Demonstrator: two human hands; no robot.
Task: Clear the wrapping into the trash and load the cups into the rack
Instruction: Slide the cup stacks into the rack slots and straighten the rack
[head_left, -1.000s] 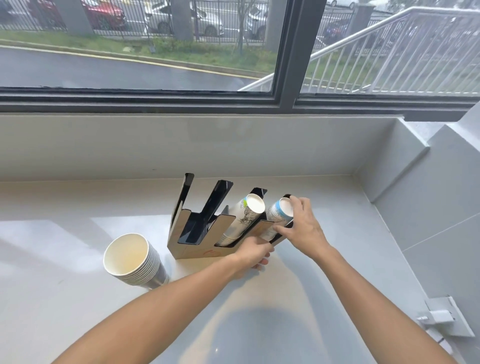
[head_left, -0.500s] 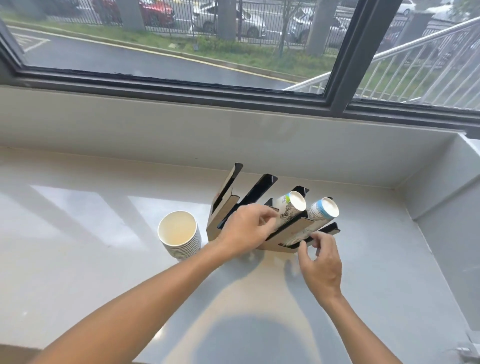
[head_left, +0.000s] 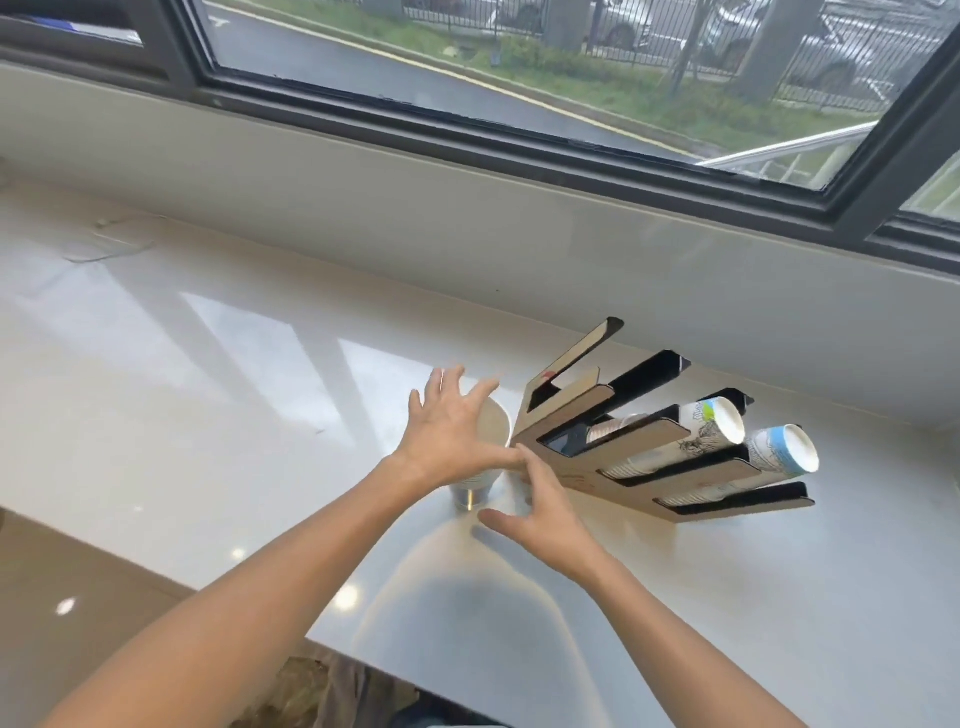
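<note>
A brown and black slotted cup rack (head_left: 644, 470) stands on the white counter. Two of its slots hold lying stacks of paper cups: one with a green print (head_left: 714, 423), one with a blue band (head_left: 784, 451). A loose stack of white cups (head_left: 491, 434) stands upright just left of the rack. My left hand (head_left: 449, 431) hovers over that stack with fingers spread, covering most of it. My right hand (head_left: 545, 506) is open just in front of the stack and the rack's left corner. No wrapping that I can make out clearly.
The white counter (head_left: 208, 364) runs along a low wall under a dark-framed window (head_left: 519, 130). A thin wire or string (head_left: 104, 244) lies at the far left. The counter's front edge is close below my arms, with brown floor beyond.
Both hands left the rack and moved left to the loose cup stack. The view swung left, so the rack now sits at the right.
</note>
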